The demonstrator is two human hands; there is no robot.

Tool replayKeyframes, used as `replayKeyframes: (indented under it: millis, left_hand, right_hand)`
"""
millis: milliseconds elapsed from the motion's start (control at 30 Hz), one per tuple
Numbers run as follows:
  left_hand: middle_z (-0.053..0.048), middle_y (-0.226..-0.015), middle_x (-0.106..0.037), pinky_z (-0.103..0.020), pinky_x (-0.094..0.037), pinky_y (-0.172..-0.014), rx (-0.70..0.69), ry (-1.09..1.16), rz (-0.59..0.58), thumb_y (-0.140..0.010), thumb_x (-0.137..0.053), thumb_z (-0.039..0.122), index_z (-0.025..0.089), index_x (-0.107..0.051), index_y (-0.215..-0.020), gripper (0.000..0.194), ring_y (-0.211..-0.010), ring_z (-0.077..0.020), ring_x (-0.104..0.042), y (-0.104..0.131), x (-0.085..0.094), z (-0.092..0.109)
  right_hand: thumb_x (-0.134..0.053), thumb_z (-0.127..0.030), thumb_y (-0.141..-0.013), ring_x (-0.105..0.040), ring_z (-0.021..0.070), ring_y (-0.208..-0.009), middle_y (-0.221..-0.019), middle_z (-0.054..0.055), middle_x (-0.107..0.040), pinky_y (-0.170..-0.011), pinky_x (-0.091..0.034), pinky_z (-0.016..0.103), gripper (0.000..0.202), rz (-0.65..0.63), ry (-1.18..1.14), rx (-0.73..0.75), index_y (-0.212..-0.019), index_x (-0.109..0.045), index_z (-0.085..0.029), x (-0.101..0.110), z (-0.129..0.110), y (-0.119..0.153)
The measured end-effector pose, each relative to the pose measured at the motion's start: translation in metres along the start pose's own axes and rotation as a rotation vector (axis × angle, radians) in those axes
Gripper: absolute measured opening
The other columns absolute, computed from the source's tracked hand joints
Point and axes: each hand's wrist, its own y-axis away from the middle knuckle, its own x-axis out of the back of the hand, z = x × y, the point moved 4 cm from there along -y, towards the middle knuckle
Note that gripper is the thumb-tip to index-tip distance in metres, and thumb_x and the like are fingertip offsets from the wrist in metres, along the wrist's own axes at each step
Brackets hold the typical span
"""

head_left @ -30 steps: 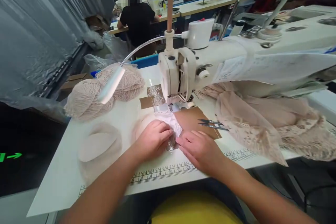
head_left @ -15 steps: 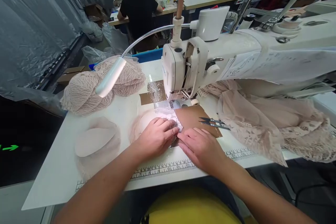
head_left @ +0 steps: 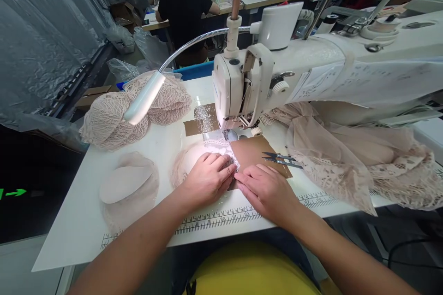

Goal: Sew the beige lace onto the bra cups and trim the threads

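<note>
Under the needle of the white sewing machine [head_left: 231, 87] lies a piece of pale lace fabric [head_left: 218, 146], joined to or lying on a beige mesh cup piece [head_left: 183, 163]. My left hand [head_left: 209, 175] rests on the lace with fingers bent, its thumb and forefinger pinched at the near edge. Close by on the right, my right hand [head_left: 265, 189] has its fingertips pressed together at that same edge, over the brown plate cover [head_left: 251, 154]. The fingertips of both hands nearly meet. Thread snips [head_left: 282, 160] lie beyond my right hand.
Stacked lace cups [head_left: 114, 122] sit at the back left under a lamp head [head_left: 145, 99]. A mesh piece with a smooth cup [head_left: 128, 184] lies front left. Beige lace fabric [head_left: 332, 156] heaps on the right. A printed ruler [head_left: 221, 219] runs along the front edge. A co-worker [head_left: 183, 14] sits beyond.
My hands stay at the lace edge with only a very slight shift of the fingers. The whole view moves a little; the co-worker's arm has shifted outward.
</note>
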Motion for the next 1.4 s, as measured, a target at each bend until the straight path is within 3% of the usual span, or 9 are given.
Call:
replayKeyframes:
  millis: [167, 400, 633, 733, 867, 1400]
  left_hand:
    - [-0.011, -0.112, -0.057, -0.038, -0.043, -0.081, 0.008, 0.017, 0.02, -0.094, -0.035, 0.026, 0.017, -0.059, -0.116, 0.033, -0.091, -0.0215, -0.051, 0.0, 0.0, 0.0]
    - [-0.011, -0.109, -0.059, -0.038, -0.044, -0.08, 0.014, 0.045, 0.059, -0.094, -0.036, 0.025, 0.017, -0.06, -0.113, 0.032, -0.091, -0.0212, -0.052, 0.002, 0.002, 0.001]
    - [-0.011, -0.12, -0.056, -0.037, -0.045, -0.085, 0.046, 0.143, 0.107, -0.09, -0.038, 0.017, 0.015, -0.057, -0.113, 0.03, -0.1, -0.0213, -0.053, 0.002, 0.002, -0.008]
    - [-0.012, -0.128, -0.053, -0.038, -0.046, -0.085, 0.063, 0.105, 0.108, -0.086, -0.04, 0.014, 0.013, -0.053, -0.119, 0.036, -0.1, -0.0223, -0.053, 0.0, 0.001, -0.012]
    - [-0.008, -0.135, -0.05, -0.041, -0.047, -0.08, 0.068, -0.003, 0.017, -0.084, -0.041, 0.014, 0.014, -0.05, -0.127, 0.043, -0.093, -0.0236, -0.052, -0.003, -0.002, -0.012]
    - [-0.01, -0.129, -0.053, -0.04, -0.048, -0.079, 0.111, -0.043, -0.027, -0.079, -0.044, 0.012, 0.013, -0.057, -0.121, 0.044, -0.092, -0.0243, -0.052, -0.007, 0.004, -0.013]
  right_hand:
    - [-0.045, -0.015, -0.089, -0.049, 0.0178, -0.075, -0.082, 0.006, -0.063, -0.071, -0.038, 0.03, 0.023, 0.003, 0.004, -0.038, -0.1, -0.065, -0.014, 0.002, 0.006, -0.001]
    - [-0.04, -0.005, -0.085, -0.048, 0.0182, -0.073, -0.079, 0.006, -0.06, -0.067, -0.034, 0.03, 0.033, -0.087, 0.104, -0.079, -0.103, -0.066, -0.014, -0.002, 0.013, -0.007]
    - [-0.042, -0.008, -0.086, -0.045, 0.0177, -0.068, -0.074, 0.004, -0.057, -0.06, -0.028, 0.03, 0.029, -0.191, 0.18, -0.061, -0.097, -0.068, -0.016, -0.002, 0.013, -0.018]
    - [-0.041, -0.007, -0.086, -0.044, 0.0177, -0.067, -0.072, 0.005, -0.057, -0.061, -0.028, 0.03, 0.028, -0.18, 0.176, -0.031, -0.091, -0.068, -0.016, -0.001, 0.013, -0.019]
    - [-0.04, -0.006, -0.086, -0.043, 0.0177, -0.066, -0.071, 0.005, -0.056, -0.061, -0.028, 0.03, 0.028, -0.125, 0.171, 0.003, -0.089, -0.067, -0.015, -0.001, 0.013, -0.019]
    - [-0.045, -0.001, -0.078, -0.041, 0.0159, -0.065, -0.071, 0.004, -0.054, -0.06, -0.027, 0.028, 0.024, -0.078, 0.174, 0.016, -0.083, -0.064, -0.015, -0.001, 0.011, -0.018]
